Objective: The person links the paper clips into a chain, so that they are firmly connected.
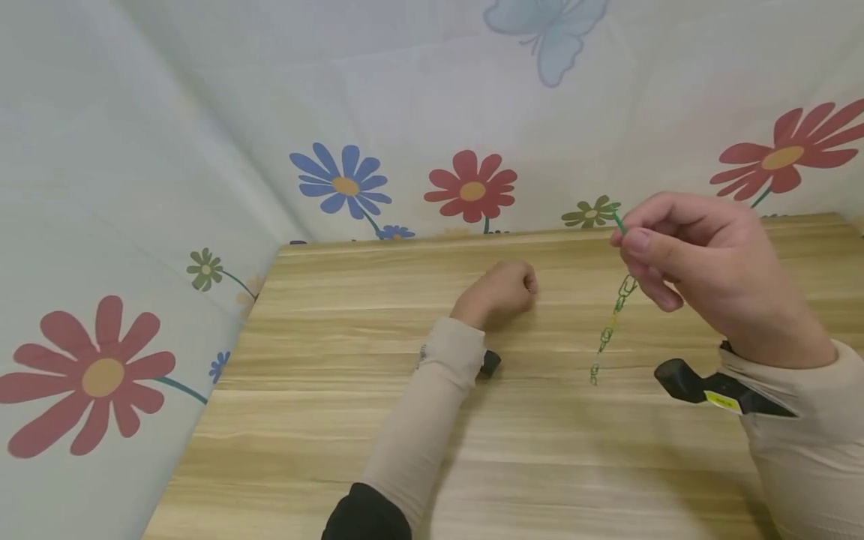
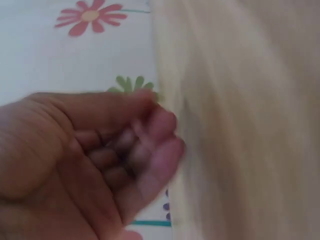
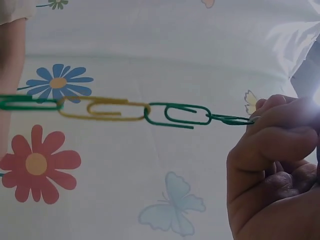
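Observation:
Thumb and index finger of my right hand [image 1: 702, 262] pinch the top of a paper clip chain [image 1: 607, 336], raised above the table. Linked green clips and a yellow clip [image 3: 120, 110] hang down from the fingers. A green clip end [image 1: 619, 220] pokes out past the fingertips. Seen from the right wrist, the chain stretches sideways from my right hand [image 3: 280, 145]. My left hand [image 1: 502, 291] is low over the table, left of the chain, with fingers loosely curled. The left wrist view is blurred, and nothing shows within that hand [image 2: 110, 150].
A wood-grain table [image 1: 324, 405] lies beneath both hands. Behind it and along its left side hangs a white cloth [image 1: 223, 60] printed with flowers and a butterfly. Black wrist devices [image 1: 682, 381] stick out from the light sleeves.

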`<state>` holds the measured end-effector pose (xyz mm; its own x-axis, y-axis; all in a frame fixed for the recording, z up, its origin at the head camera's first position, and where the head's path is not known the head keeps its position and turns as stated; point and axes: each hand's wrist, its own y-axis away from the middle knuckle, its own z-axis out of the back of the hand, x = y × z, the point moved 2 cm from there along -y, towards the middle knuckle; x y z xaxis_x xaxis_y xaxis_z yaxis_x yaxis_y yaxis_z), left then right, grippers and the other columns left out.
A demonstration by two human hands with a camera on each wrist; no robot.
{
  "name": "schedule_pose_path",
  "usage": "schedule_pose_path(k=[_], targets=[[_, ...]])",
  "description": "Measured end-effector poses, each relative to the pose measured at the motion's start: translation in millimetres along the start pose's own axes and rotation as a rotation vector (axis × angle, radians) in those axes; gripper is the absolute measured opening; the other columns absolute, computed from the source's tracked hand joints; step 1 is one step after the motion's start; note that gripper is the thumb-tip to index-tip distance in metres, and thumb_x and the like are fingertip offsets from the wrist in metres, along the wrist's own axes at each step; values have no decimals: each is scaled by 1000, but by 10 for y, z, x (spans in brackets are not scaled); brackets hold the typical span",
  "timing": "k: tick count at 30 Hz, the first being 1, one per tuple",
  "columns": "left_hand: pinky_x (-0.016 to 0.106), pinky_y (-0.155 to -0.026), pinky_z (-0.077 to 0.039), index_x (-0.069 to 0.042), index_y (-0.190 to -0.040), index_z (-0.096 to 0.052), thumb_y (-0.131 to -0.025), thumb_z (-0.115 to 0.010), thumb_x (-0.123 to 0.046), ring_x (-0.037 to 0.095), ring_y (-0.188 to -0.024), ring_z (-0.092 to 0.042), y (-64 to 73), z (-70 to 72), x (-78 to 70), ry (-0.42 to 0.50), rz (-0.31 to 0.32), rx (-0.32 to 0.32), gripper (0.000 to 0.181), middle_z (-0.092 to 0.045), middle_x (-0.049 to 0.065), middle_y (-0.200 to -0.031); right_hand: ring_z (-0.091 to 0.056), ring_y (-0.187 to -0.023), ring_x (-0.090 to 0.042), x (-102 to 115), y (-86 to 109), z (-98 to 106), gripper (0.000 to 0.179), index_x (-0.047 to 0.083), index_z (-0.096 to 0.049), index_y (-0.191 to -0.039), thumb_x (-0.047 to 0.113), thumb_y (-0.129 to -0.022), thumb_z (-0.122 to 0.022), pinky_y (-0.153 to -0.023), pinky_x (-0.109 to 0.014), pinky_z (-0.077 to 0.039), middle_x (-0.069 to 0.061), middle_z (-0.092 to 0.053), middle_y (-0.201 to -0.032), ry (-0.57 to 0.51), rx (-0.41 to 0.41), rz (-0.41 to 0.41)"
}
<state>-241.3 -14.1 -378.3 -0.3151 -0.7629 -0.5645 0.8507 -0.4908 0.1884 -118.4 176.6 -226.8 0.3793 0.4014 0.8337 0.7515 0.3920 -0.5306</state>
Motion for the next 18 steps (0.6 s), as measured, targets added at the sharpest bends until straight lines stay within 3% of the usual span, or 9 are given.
schedule_pose_path(k=[4, 7, 14, 18], targets=[[25, -60, -42, -8, -97, -64, -90, -55, -7, 15, -68, -50, 2, 128, -22, 200, -92, -7, 11, -58, 2, -83, -38, -45, -18, -12, -3, 20, 15, -19, -54, -96, -22, -87, -42, -37, -28, -26, -15, -47, -63, 61, 1, -3], [25, -59, -39, -6, -106, -64, -88, -54, -1, 16, -68, -47, 25, 238, -93, 296, -183, -30, 22, -55, 5, -83, -38, -44, -17, -27, -9, 25, 14, -18, -54, -96, -22, -87, -44, -37, -28, -26, -13, -47, -62, 94, -4, -12], [21, -67, -42, -12, -117, -60, -90, -52, -2, 14, -79, -49, 168, 426, -353, 263, -339, -136, 29, -54, 3, -92, -37, -43, -17, -31, -9, 29, 11, -15, -56, -96, -18, -87, -50, -36, -29, -26, -13, -48, -63, 203, -33, -50], [20, -70, -45, -12, -120, -58, -92, -53, -3, 12, -80, -52, 292, 542, -518, 261, -392, -201, 29, -57, 1, -94, -36, -42, -18, -47, -14, 59, 10, -9, -60, -98, -10, -89, -55, -36, -31, -26, -10, -46, -60, 362, -61, -120]])
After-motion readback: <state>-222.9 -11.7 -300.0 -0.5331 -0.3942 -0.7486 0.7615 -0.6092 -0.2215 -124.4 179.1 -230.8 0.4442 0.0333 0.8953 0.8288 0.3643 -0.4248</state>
